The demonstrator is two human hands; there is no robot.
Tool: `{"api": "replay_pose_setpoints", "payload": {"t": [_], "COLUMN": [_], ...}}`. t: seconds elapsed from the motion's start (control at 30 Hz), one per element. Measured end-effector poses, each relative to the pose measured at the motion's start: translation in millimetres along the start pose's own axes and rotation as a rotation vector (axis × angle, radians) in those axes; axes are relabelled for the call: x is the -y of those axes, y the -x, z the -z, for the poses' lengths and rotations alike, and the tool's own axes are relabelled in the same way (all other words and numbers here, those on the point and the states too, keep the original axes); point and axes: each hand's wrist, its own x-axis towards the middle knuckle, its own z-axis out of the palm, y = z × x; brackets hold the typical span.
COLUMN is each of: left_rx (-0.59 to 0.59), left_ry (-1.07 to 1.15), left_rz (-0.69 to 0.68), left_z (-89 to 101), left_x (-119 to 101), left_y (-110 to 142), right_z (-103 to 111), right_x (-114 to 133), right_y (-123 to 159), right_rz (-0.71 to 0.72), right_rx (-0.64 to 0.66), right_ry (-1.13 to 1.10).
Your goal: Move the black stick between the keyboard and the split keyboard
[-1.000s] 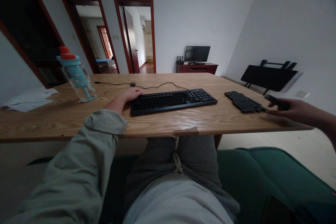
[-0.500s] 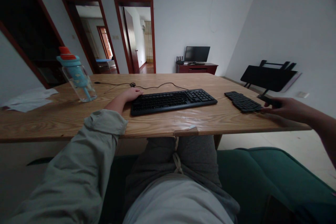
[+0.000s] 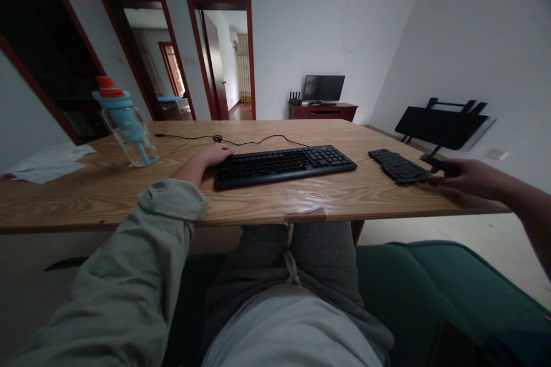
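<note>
A black keyboard (image 3: 284,166) lies on the wooden table in front of me. My left hand (image 3: 215,155) grips its far left corner, with the fingertips over the edge and partly hidden. To the right of the keyboard, black keycaps (image 3: 398,166) lie packed together in rows. At the near right end of these keycaps is my right hand (image 3: 460,175), its fingers closed around a dark, slim tool with a thick handle (image 3: 443,165). The tool points left and its exact kind is not clear. One finger of that hand reaches down beside the nearest keycaps.
A clear water bottle (image 3: 129,126) with a blue and red lid stands at the left, near white paper (image 3: 51,163). The keyboard's black cable (image 3: 258,141) runs along behind it. Brown tape (image 3: 306,216) covers part of the table's front edge (image 3: 241,219).
</note>
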Motion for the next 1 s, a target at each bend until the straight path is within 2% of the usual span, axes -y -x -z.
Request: {"api": "replay_pose_setpoints", "payload": {"t": [0.1,0.37,0.53,0.63,0.73,0.83,0.9,1.0], "left_rx": [-0.007,0.008,0.005,-0.001,0.001,0.016,0.026,0.032], "left_ry": [-0.052,-0.097,-0.102,-0.103,-0.089,-0.092,-0.09,-0.081], "left_rz": [0.005,-0.015,-0.009,-0.008,-0.003,0.006,0.014,0.013], "left_z": [0.2,-2.0,-1.8,-2.0,-1.9,-0.8,0.1,1.0], "left_x": [-1.0,6.9,5.5,3.8,1.6,-0.7,-1.3,0.3], "left_y": [0.2,-5.4,-4.1,-2.9,-1.5,-0.1,0.2,-1.0], "right_z": [1.4,-0.1,0.0,9.7,24.9,38.5,43.4,40.8], "right_x": [-0.5,0.4,3.8,20.1,56.6,113.7,161.1,241.7], "right_y": [1.2,0.0,1.3,10.1,21.0,26.5,25.3,16.1], "right_rz": [-0.033,-0.03,-0.033,-0.026,-0.01,0.125,0.245,0.432], "right_rx": [0.084,0.128,0.115,0.043,-0.15,-0.353,-0.337,-0.27], "right_ry": [-0.059,-0.05,-0.071,-0.122,-0.222,-0.537,-0.738,-0.919]}}
